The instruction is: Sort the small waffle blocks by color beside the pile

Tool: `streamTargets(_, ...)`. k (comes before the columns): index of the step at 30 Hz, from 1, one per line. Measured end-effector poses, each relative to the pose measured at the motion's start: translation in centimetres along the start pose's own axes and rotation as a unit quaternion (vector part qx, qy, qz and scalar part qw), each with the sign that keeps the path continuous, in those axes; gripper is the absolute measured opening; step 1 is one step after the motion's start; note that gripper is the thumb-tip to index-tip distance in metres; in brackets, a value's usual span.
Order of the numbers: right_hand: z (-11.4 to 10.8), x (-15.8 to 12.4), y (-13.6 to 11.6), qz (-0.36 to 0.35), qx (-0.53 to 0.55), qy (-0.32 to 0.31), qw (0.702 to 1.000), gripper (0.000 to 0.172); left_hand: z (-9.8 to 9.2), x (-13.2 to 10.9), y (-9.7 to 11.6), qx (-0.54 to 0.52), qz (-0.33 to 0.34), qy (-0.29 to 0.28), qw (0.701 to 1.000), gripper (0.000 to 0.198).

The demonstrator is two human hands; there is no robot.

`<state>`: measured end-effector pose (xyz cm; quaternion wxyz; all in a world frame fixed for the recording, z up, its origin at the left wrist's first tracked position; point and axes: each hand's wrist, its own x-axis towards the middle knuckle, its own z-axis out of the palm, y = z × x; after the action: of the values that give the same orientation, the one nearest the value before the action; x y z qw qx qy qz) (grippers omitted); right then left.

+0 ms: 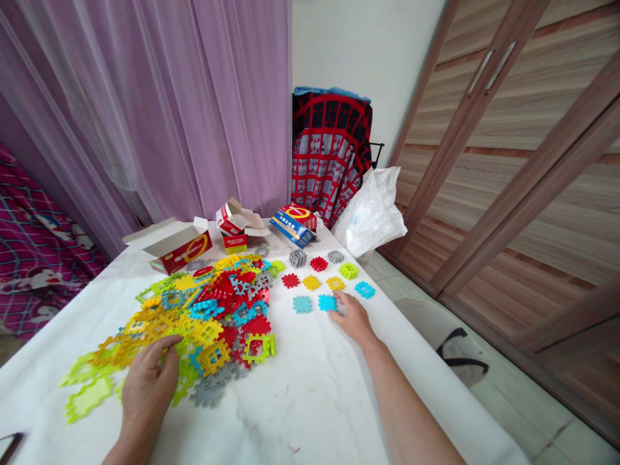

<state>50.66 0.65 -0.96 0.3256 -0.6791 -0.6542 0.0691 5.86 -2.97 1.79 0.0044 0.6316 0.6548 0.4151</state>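
A big heap of flat interlocking plastic tiles (203, 316) in yellow, red, blue, green and grey lies on the white table (300, 394). My left hand (148, 381) rests at the heap's near edge, fingers curled onto yellow and green tiles; whether it grips one is unclear. To the right, single tiles are laid out in rows: grey, red and green at the back, red and yellow in the middle, blue in front. My right hand (352, 316) reaches out with its fingertips touching a blue tile (327, 302) in the front row.
Opened red-and-white cardboard boxes (177, 245) and a blue box (294, 225) stand at the table's far edge. A white plastic bag (371, 210) hangs off the far right corner. Purple curtains, a chair with a red patterned cloth (329, 152), and wooden wardrobe doors surround the table.
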Motion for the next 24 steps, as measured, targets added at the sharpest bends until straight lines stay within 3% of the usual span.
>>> streamTargets(5, 0.4, 0.1, 0.5, 0.044, 0.078, 0.041, 0.995, 0.051, -0.1, -0.1, -0.1, 0.002, 0.005, 0.010, 1.000, 0.022)
streamTargets(12, 0.1, -0.1, 1.1, 0.128, 0.216, 0.136, 0.958, 0.033, 0.0, -0.4, -0.4, -0.008, 0.007, 0.034, 0.999, 0.024)
streamTargets(24, 0.0, -0.4, 1.2, 0.125, 0.153, 0.083, 0.977, 0.029, 0.1, -1.5, -0.8, -0.002, -0.005, 0.040, 0.999, 0.024)
